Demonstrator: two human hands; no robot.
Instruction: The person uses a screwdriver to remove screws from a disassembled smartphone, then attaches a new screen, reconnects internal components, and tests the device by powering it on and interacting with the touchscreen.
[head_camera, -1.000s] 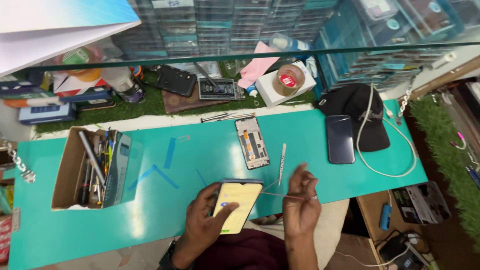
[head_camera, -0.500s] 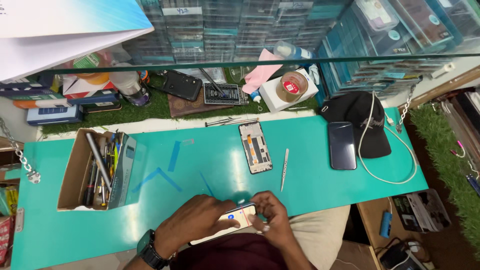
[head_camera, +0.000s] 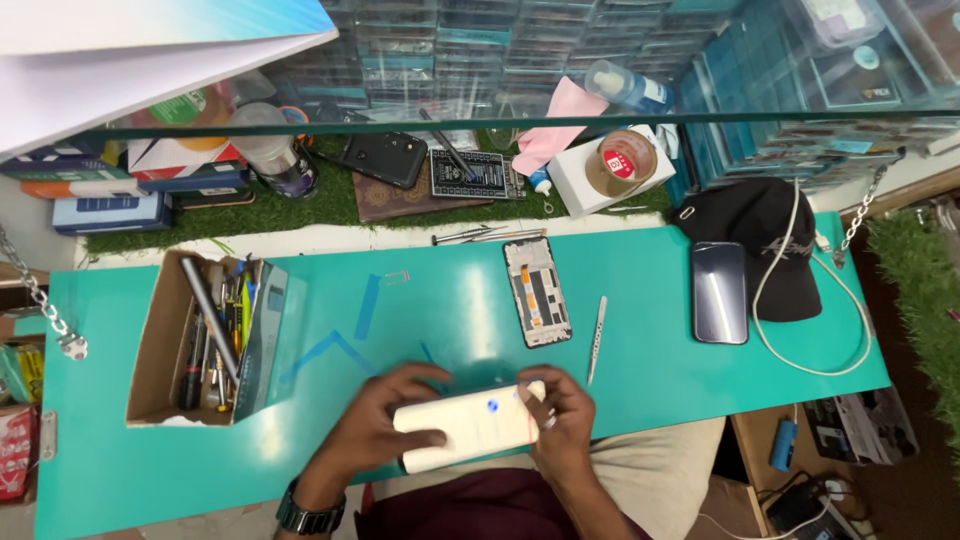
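Both my hands hold a cream-coloured phone back panel (head_camera: 470, 428) lying sideways at the near edge of the teal table (head_camera: 650, 290). My left hand (head_camera: 385, 420) grips its left end, thumb across the face. My right hand (head_camera: 560, 425) pinches its right end with the fingertips. An opened phone frame (head_camera: 537, 292) showing its insides lies flat just beyond, and a thin metal pry tool (head_camera: 597, 338) lies to its right.
A cardboard box (head_camera: 165, 340) of tools stands at left. A dark phone (head_camera: 720, 292), a black cap (head_camera: 765, 235) and a white cable (head_camera: 830, 330) sit at right. Behind, on green turf, lie a circuit board (head_camera: 470, 172), tape roll (head_camera: 620, 162) and boxes.
My hands came together near the table's edge and turned the phone from upright, screen lit, to sideways with its pale back up. My right hand now grips it too.
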